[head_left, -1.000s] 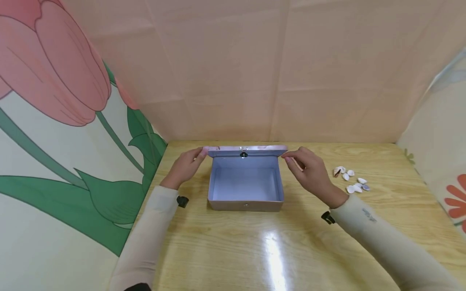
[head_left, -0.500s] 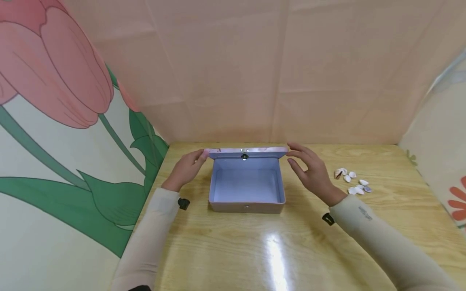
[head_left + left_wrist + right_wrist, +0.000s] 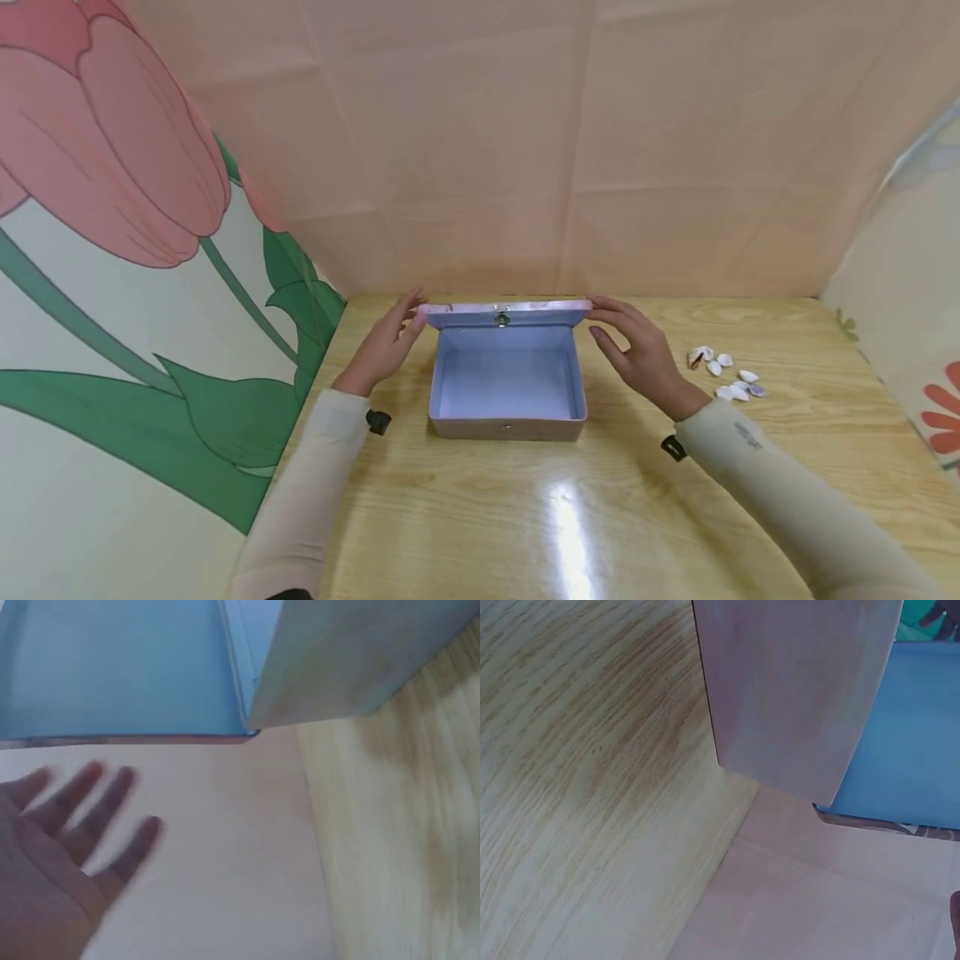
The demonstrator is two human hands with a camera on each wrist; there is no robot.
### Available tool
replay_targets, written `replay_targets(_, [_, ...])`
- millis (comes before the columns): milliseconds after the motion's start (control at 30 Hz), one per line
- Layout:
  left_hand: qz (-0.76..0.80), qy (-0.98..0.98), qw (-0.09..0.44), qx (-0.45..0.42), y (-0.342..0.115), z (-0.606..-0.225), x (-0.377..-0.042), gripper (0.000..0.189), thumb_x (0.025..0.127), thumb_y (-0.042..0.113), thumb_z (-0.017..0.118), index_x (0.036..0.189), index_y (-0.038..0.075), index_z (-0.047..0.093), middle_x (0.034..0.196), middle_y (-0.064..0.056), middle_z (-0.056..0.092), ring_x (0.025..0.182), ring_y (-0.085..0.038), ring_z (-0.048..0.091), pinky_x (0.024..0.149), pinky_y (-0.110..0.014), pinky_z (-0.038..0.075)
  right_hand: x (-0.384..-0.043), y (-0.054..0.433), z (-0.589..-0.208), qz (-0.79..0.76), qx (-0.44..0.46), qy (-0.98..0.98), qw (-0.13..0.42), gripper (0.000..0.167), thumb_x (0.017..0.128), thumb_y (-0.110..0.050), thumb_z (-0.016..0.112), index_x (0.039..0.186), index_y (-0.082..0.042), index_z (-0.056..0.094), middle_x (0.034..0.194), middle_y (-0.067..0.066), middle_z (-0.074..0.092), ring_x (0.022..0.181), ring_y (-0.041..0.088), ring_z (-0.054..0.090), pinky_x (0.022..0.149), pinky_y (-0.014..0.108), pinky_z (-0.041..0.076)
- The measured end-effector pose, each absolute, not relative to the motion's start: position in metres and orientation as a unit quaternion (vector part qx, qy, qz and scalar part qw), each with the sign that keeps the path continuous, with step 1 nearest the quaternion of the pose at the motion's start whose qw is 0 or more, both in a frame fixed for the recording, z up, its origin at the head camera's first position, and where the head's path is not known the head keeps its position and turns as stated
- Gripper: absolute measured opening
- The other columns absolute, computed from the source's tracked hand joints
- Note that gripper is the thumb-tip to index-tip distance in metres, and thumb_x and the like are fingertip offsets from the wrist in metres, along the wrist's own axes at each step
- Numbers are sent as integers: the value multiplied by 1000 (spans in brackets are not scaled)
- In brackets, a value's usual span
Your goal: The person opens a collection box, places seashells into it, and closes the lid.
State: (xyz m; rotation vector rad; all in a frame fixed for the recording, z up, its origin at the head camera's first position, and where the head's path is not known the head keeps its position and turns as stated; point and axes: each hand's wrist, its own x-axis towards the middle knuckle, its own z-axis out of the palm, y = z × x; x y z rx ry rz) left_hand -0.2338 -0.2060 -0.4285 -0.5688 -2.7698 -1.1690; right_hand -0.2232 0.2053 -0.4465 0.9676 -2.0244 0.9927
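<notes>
A pinkish metal box (image 3: 465,428) with a pale blue-lilac inside stands on the table, its hinged lid (image 3: 540,315) raised and its inside bare. At the lid's left corner is my left hand (image 3: 377,354); in the left wrist view the same hand (image 3: 49,877) has its fingers spread, with a gap between them and the lid edge (image 3: 120,675). On the other side, my right hand (image 3: 641,354) has its fingertips right at the lid's right corner, fingers extended and thumb apart. Only a sliver of that hand (image 3: 956,919) shows in the right wrist view.
Several small white and purplish seashells (image 3: 738,388) lie to the right of the box on the wood-grain table (image 3: 450,517). A peach cloth (image 3: 465,167) hangs behind the table, and a tulip-print cloth (image 3: 150,150) stands along the left side.
My right hand has gone from pinched fingertips at the lid's corner to extended fingers. My left fingers have loosened and spread away from the lid. Box and lid look unmoved.
</notes>
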Motion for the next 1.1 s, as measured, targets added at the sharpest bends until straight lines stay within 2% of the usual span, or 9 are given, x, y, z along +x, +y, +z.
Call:
replay_targets(67, [-394, -888, 78, -223, -209, -432, -233, 65, 103, 39, 47, 156, 37, 9, 154, -2, 35, 132, -28, 43, 108, -49, 38, -224, 204, -447, 384, 370, -776, 336, 44, 78, 14, 73, 117, -5, 69, 129, 18, 60, 119, 31, 57, 105, 25, 41])
replay_targets(133, [-398, -871, 118, -263, -210, -434, -232, 72, 101, 29, 54, 156, 32, 8, 155, -1, 32, 133, -27, 42, 108, -50, 37, -226, 204, -447, 387, 367, -778, 332, 43, 79, 12, 72, 119, -5, 68, 130, 17, 60, 120, 31, 56, 105, 26, 41])
replay_targets(200, [-400, -852, 152, -300, -211, -434, -231, 70, 99, 19, 59, 152, 23, 15, 156, 0, 30, 134, -26, 41, 109, -49, 37, -227, 205, -447, 390, 361, -781, 327, 42, 82, 9, 71, 120, -6, 67, 131, 15, 59, 120, 31, 55, 106, 27, 40])
replay_targets(300, [-401, -830, 190, -339, -210, -434, -231, 56, 96, 6, 60, 140, 10, 26, 155, -2, 30, 134, -26, 41, 108, -49, 37, -230, 206, -447, 392, 350, -788, 322, 40, 85, 3, 71, 124, -7, 66, 134, 12, 57, 122, 30, 53, 107, 30, 39])
replay_targets(400, [-401, -821, 208, -349, -209, -436, -232, 44, 94, -2, 57, 131, 8, 34, 154, -2, 34, 135, -24, 41, 108, -48, 38, -232, 207, -447, 393, 340, -794, 315, 40, 87, -1, 70, 126, -7, 64, 138, 8, 55, 124, 29, 51, 108, 33, 38])
replay_targets(567, [-395, -832, 204, -332, -206, -441, -234, 41, 95, 1, 57, 131, 12, 41, 152, 2, 38, 137, -20, 38, 108, -45, 39, -232, 206, -448, 399, 333, -798, 304, 41, 87, -1, 70, 127, -7, 62, 140, 5, 53, 126, 30, 49, 109, 35, 37])
replay_targets(733, [-397, -837, 199, -319, -203, -443, -233, 45, 95, 3, 59, 135, 13, 41, 150, -3, 40, 137, -20, 38, 108, -43, 40, -232, 207, -449, 402, 328, -802, 296, 45, 87, 0, 70, 130, -9, 61, 141, 7, 52, 128, 28, 48, 108, 35, 37])
replay_targets(800, [-398, -837, 200, -318, -203, -442, -233, 47, 95, 3, 60, 136, 13, 41, 150, -6, 41, 137, -21, 38, 108, -43, 40, -233, 208, -450, 403, 328, -803, 293, 47, 86, 1, 70, 131, -9, 60, 142, 8, 51, 128, 28, 48, 107, 33, 39])
replay_targets(1100, [-404, -838, 198, -309, -203, -440, -234, 52, 95, 4, 59, 143, 13, 41, 152, -3, 38, 138, -21, 36, 108, -41, 39, -239, 209, -450, 406, 335, -800, 287, 58, 83, 7, 71, 137, -9, 55, 146, 7, 47, 130, 28, 46, 102, 26, 42])
